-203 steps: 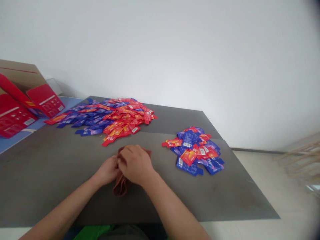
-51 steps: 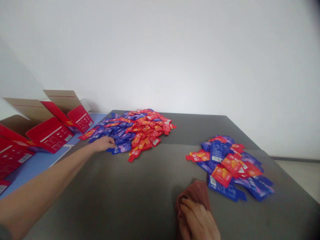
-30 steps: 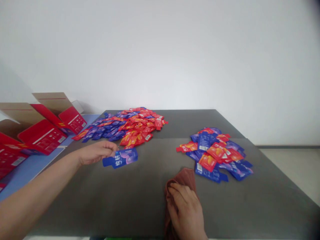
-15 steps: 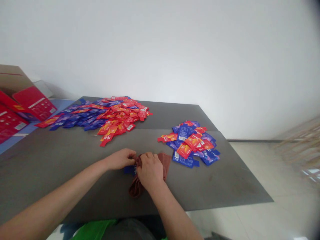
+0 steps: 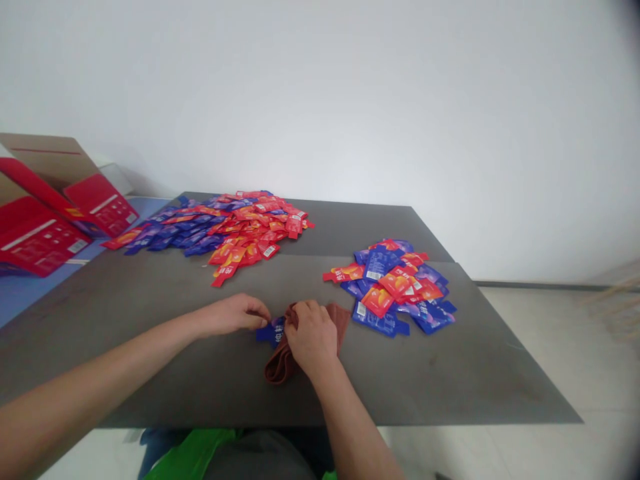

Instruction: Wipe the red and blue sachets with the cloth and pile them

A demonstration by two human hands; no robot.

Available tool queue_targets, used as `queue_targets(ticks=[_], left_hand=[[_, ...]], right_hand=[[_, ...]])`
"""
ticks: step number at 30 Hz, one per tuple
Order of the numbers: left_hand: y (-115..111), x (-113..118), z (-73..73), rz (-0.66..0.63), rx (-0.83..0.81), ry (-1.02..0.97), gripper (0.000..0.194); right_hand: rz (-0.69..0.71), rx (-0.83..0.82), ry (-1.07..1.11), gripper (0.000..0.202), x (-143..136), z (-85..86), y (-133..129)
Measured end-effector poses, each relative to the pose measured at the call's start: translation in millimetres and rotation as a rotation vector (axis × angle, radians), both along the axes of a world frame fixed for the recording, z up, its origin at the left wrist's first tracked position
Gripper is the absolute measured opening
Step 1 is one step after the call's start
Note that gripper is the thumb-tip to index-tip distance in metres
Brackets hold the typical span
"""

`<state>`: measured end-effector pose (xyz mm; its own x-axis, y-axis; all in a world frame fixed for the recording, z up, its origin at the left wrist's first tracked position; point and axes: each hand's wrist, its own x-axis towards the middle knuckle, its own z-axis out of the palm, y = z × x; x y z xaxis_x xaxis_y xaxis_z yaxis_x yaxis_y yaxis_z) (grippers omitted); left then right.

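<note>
A blue sachet with white lettering lies on the grey table, partly covered by a folded brown cloth. My left hand has its thumb and fingers closed at the sachet's upper left edge; the exact grip is small and partly hidden. Pressed down over the cloth, my right hand has its fingers bent around the bunched fabric. The cloth's folded end sticks out below that hand, and another part shows to its right. The far end of the sachet is hidden under cloth and hand.
A large heap of red and blue sachets covers the back left of the table. To the right is a smaller pile of sachets. Red cartons stand open on a blue surface at far left. A white wall rises behind.
My left fingers have drawn slightly away from the cloth, and more of the blue sachet shows between the hands. My right hand stays on the cloth. The view has shifted a little left.
</note>
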<state>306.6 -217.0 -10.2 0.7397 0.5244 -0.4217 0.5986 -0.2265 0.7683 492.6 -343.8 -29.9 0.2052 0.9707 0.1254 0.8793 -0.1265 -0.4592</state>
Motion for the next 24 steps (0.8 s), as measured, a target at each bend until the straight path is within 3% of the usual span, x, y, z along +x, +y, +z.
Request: queue_targets(ticks=[2,4,7,12,17,21,24], left_hand=[[3.6,-6.1,4.8,-0.064,-0.038,0.07,0.025],[3.4,-11.0,4.9,-0.05,-0.024,0.089,0.027],[-3.0,-11.2,-0.2,-0.014,0.116,0.083,0.03],[-17.0,5.9,-3.2,-0.126,0.37,0.134,0.027],[-26.7,18.9,-4.1,-0.205,0.459,0.163,0.027],[-31.6,15.0,-8.2,-0.222,0.427,0.124,0.025],[-36.5,8.3,-13.1,-0.173,0.435,0.058,0.027]], right_hand=[[-0.003,-0.001,0.0,0.012,0.1,-0.3,-0.2],[-0.002,0.007,0.003,0.012,0.1,-0.7,-0.1],[0.004,0.033,0.008,0.011,0.0,-1.9,0.1],[-0.008,0.083,0.021,0.008,-0.2,-6.1,-1.6],[-0.041,0.163,0.075,0.008,0.2,-10.9,-3.3],[-0.038,0.231,0.11,0.023,2.0,-8.4,-10.6],[0.044,0.249,0.028,0.038,-1.2,-2.8,-26.6]])
